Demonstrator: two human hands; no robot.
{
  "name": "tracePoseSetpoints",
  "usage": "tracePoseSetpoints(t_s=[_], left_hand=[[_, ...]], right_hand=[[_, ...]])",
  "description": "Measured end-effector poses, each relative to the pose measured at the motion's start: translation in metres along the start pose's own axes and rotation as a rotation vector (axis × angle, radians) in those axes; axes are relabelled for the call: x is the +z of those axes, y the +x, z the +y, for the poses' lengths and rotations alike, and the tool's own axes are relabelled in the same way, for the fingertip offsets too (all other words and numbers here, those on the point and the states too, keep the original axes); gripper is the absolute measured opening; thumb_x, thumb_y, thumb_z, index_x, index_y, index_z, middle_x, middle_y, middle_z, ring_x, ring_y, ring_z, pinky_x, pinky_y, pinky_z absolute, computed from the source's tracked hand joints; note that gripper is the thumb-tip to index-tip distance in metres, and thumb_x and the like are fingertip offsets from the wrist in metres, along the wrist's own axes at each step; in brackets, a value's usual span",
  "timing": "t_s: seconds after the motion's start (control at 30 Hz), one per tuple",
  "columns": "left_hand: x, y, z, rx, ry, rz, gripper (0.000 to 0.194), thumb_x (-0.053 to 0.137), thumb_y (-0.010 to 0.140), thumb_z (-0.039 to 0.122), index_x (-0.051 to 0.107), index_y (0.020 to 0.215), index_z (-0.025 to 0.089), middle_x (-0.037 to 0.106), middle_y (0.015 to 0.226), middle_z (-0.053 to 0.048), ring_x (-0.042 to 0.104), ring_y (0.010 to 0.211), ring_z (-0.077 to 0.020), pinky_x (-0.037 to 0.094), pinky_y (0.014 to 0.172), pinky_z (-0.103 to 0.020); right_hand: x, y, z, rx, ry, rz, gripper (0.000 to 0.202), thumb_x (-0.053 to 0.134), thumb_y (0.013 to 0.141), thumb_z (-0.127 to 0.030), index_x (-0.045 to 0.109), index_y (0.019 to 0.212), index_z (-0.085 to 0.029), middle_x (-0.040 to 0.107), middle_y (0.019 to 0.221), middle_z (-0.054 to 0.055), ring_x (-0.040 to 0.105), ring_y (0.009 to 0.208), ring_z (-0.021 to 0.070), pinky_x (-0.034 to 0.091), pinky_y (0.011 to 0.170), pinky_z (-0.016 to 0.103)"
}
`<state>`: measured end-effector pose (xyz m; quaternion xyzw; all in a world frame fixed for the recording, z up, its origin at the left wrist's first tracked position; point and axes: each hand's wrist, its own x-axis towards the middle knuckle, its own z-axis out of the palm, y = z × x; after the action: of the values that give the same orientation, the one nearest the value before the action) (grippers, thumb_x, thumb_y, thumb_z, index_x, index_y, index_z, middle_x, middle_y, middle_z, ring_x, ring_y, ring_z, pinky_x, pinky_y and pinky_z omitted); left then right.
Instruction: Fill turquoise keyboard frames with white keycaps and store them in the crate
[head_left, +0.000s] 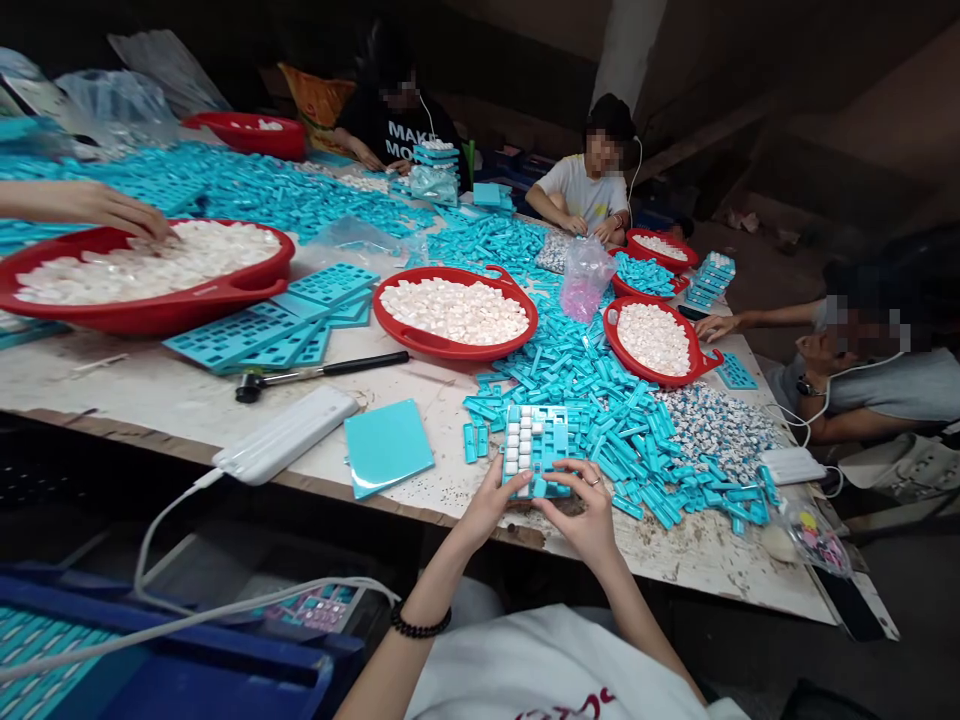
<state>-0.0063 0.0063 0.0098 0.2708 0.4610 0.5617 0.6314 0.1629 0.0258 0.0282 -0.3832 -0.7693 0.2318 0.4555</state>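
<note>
In front of me is a small turquoise toy keyboard [556, 432], tilted up at the table's near edge. White keycaps [513, 452] fill its left columns, while turquoise openings show on the right. My left hand [487, 505] grips its lower left side, thumb over the front. My right hand [589, 508] is at the lower right corner, with thumb and fingertips closed around a turquoise keycap [539, 487]. Whether that keycap touches the keyboard is hard to tell. Just beyond lies a heap of long turquoise pieces [570, 365].
Red baskets of white keycaps [457, 345] stand ahead and left, where a co-worker's hand [127, 212] reaches in. A hammer [322, 374], white power bank [285, 435] and turquoise plate [389, 447] lie left. Small switches [712, 425] are piled right. Other people sit around the table.
</note>
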Motion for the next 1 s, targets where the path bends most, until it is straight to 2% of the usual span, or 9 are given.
tracePoseSetpoints(t_s=[0.17, 0.33, 0.5, 0.6, 0.8, 1.0], left_hand=[[-0.003, 0.001, -0.001, 0.003, 0.013, -0.025, 0.070, 0.077, 0.077, 0.045, 0.053, 0.139, 0.027, 0.065, 0.136, -0.010, 0.063, 0.121, -0.0327, 0.058, 0.087, -0.039], [-0.006, 0.002, -0.004, 0.044, 0.023, -0.023, 0.061, 0.079, 0.077, 0.042, 0.057, 0.131, 0.025, 0.063, 0.139, -0.010, 0.058, 0.128, -0.0318, 0.052, 0.100, -0.040], [-0.006, 0.002, -0.005, 0.069, 0.051, -0.072, 0.066, 0.086, 0.070, 0.034, 0.058, 0.129, 0.022, 0.068, 0.131, -0.010, 0.062, 0.123, -0.0315, 0.050, 0.104, -0.043], [-0.006, 0.003, -0.006, 0.064, 0.056, -0.066, 0.069, 0.088, 0.067, 0.030, 0.057, 0.128, 0.021, 0.070, 0.128, -0.011, 0.065, 0.119, -0.0316, 0.050, 0.104, -0.045], [-0.009, 0.006, -0.003, 0.042, 0.043, -0.071, 0.081, 0.090, 0.066, 0.027, 0.050, 0.137, 0.024, 0.065, 0.136, -0.013, 0.063, 0.124, -0.0330, 0.051, 0.105, -0.047], [-0.008, 0.003, 0.001, -0.030, 0.035, -0.062, 0.083, 0.091, 0.065, 0.028, 0.049, 0.137, 0.023, 0.071, 0.125, -0.013, 0.069, 0.113, -0.0321, 0.057, 0.095, -0.045]], right_hand=[[0.009, 0.000, 0.005, -0.015, -0.045, 0.049, 0.018, 0.081, 0.080, -0.031, 0.079, 0.099, -0.031, 0.063, 0.123, 0.008, 0.057, 0.115, 0.0279, 0.054, 0.087, 0.040], [0.009, -0.002, 0.009, -0.018, -0.052, 0.024, 0.020, 0.080, 0.081, -0.030, 0.079, 0.100, -0.031, 0.064, 0.121, 0.007, 0.056, 0.115, 0.0277, 0.053, 0.089, 0.041], [0.008, -0.003, 0.013, -0.033, -0.075, 0.025, 0.021, 0.078, 0.082, -0.029, 0.079, 0.102, -0.032, 0.063, 0.120, 0.007, 0.055, 0.116, 0.0278, 0.051, 0.096, 0.046], [0.010, -0.005, 0.016, -0.036, -0.090, 0.029, 0.022, 0.075, 0.083, -0.026, 0.079, 0.103, -0.033, 0.062, 0.123, 0.007, 0.054, 0.117, 0.0279, 0.051, 0.097, 0.047], [0.012, -0.006, 0.023, -0.056, -0.060, -0.002, 0.025, 0.075, 0.084, -0.024, 0.079, 0.106, -0.035, 0.062, 0.124, 0.007, 0.053, 0.120, 0.0275, 0.053, 0.097, 0.047], [0.015, -0.006, 0.028, -0.053, -0.048, -0.005, 0.028, 0.076, 0.085, -0.022, 0.078, 0.108, -0.037, 0.056, 0.134, 0.007, 0.051, 0.125, 0.0278, 0.052, 0.101, 0.049]])
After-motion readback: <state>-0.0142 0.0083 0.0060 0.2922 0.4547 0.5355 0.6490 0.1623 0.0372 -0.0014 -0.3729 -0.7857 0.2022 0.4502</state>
